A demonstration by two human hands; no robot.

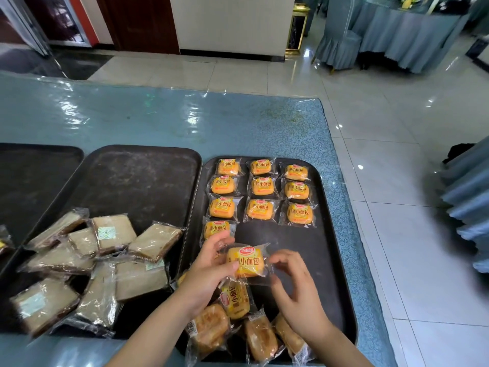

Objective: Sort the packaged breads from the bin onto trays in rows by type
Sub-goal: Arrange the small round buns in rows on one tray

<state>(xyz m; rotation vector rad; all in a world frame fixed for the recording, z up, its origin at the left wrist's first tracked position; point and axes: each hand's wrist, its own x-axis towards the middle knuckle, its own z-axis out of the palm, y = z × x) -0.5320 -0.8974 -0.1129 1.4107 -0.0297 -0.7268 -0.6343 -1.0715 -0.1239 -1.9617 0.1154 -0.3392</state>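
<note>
My left hand (209, 271) pinches the left edge of a yellow small-bread packet (248, 262) above the right dark tray (328, 260). My right hand (293, 284) pinches the clear wrapper edge on the packet's right side with curled fingers. Several yellow packets (262, 186) lie in three rows at the far end of that tray, and one more (215, 229) starts a fourth line on the left. Another yellow packet (235, 300) and three brown bun packets (260, 337) lie near the tray's front end. Brown sliced-bread packets (111, 234) are heaped on the middle tray (137, 176).
A third dark tray (31, 170) lies at the far left. All trays rest on a blue table (185, 120) under clear plastic, whose right edge drops to a tiled floor. Blue-draped chairs and a table stand at the back right.
</note>
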